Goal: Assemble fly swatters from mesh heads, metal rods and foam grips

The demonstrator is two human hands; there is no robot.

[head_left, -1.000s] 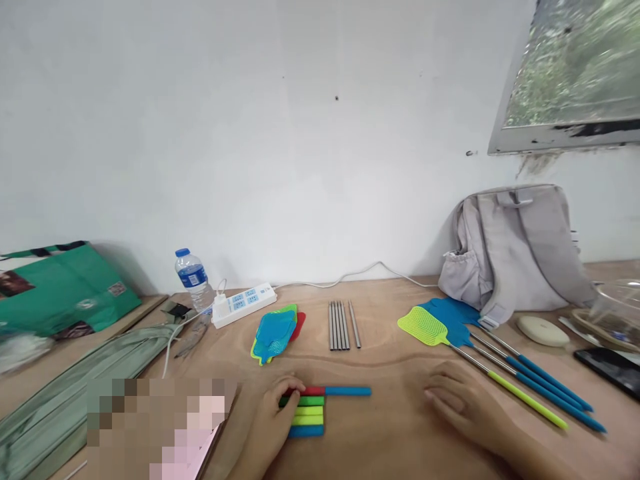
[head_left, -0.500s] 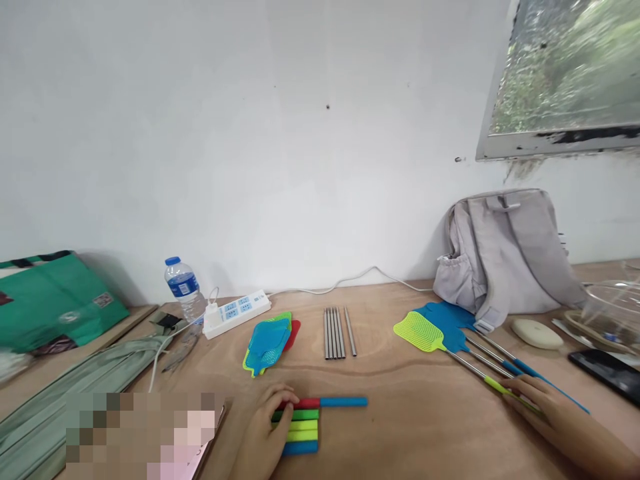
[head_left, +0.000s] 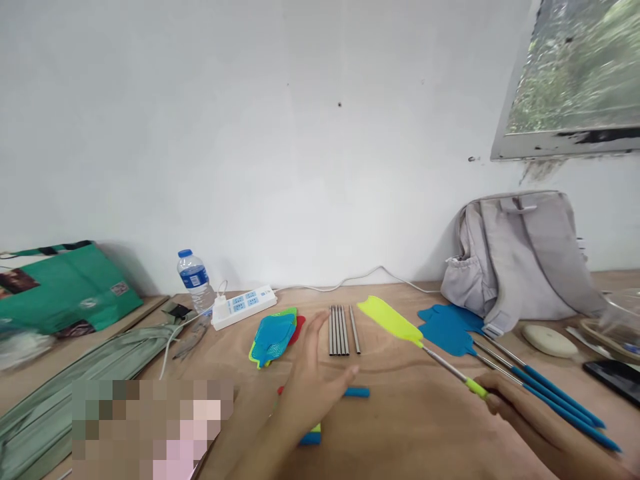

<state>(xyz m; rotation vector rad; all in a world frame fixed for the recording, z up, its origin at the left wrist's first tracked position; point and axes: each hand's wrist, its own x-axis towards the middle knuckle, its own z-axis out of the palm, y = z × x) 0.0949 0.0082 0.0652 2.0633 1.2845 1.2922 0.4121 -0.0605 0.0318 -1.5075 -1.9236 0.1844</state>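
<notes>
My right hand [head_left: 493, 395] grips the yellow-green handle of a fly swatter [head_left: 393, 320], whose head is tilted up off the table toward the middle. My left hand [head_left: 320, 380] is open, thumb and fingers apart, above the coloured handle tubes [head_left: 357, 393], most of which it hides. Just past its fingertips lie several metal rods [head_left: 339, 331] side by side, one set slightly apart. Left of them is a pile of blue, green and red swatter heads [head_left: 274, 335]. Blue fly swatters [head_left: 447, 330] with metal rods and blue handles rest beside my right hand.
A grey backpack [head_left: 523, 253] leans against the wall at the right, near a pale oval object [head_left: 549, 340] and a black phone [head_left: 613, 380]. Leftward stand a white power strip [head_left: 245, 307], a water bottle [head_left: 195, 277] and a green bag [head_left: 75, 287].
My right hand has lifted the yellow-green fly swatter off the table and drawn it leftward. My left hand has left the coloured tubes, moved forward and right, and opened.
</notes>
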